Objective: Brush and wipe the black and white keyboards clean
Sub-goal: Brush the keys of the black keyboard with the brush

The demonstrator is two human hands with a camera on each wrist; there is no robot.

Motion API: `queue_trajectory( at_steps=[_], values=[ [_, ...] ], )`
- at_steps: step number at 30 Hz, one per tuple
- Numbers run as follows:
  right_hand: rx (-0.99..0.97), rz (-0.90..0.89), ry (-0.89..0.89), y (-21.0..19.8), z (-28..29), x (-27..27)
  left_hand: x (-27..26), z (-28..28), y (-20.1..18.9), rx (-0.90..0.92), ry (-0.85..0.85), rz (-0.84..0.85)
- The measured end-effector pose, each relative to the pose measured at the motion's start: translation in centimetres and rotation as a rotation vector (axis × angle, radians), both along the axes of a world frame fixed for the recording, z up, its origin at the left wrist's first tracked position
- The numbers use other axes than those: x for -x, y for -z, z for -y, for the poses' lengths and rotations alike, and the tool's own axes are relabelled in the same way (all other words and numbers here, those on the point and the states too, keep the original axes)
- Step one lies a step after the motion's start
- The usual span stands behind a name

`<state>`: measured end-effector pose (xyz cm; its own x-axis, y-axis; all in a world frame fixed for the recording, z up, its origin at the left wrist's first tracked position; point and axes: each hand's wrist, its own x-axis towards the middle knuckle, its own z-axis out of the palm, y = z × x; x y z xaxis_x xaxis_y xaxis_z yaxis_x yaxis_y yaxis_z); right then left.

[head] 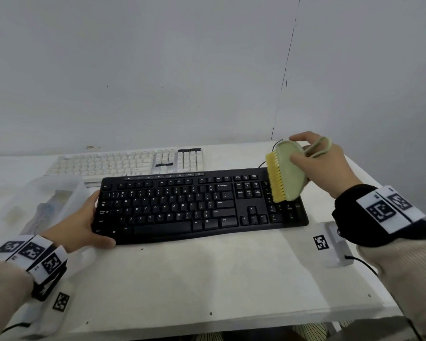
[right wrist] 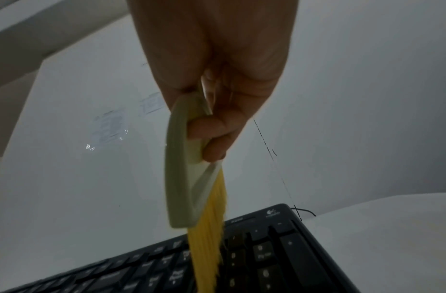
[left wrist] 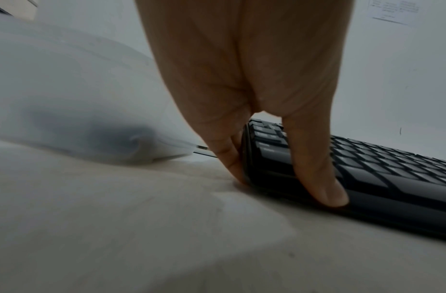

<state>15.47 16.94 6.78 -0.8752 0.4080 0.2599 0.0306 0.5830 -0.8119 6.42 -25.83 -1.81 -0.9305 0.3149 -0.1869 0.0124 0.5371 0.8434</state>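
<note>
A black keyboard (head: 197, 205) lies across the middle of the white table (head: 207, 279). My left hand (head: 84, 222) holds its left end, thumb (left wrist: 317, 178) on the front corner and fingers (left wrist: 229, 158) against the side edge. My right hand (head: 322, 161) grips a pale green brush (head: 289, 171) with yellow bristles (head: 276, 179). The brush is tilted on its side, bristles (right wrist: 209, 247) over the number pad at the black keyboard (right wrist: 241, 257) right end. A white keyboard (head: 128, 163) lies behind the black one, against the wall.
A clear plastic bag (head: 42, 205) with something inside sits left of the black keyboard. A small white box (head: 330, 244) with a square marker and a black cable lies under my right wrist. A thin black cable (head: 276, 146) runs up the wall at the back right.
</note>
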Motion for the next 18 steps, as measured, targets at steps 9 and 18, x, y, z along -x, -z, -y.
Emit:
queue_trajectory(
  at_steps=[9, 18],
  values=[
    [-0.074, 0.228, -0.079, 0.8, -0.2, -1.1, 0.0, -0.2, 0.0, 0.03, 0.012, -0.006],
    [-0.024, 0.039, -0.012, 0.9, 0.3, -0.1, 0.0, -0.2, 0.0, 0.052, 0.014, 0.0]
  ],
)
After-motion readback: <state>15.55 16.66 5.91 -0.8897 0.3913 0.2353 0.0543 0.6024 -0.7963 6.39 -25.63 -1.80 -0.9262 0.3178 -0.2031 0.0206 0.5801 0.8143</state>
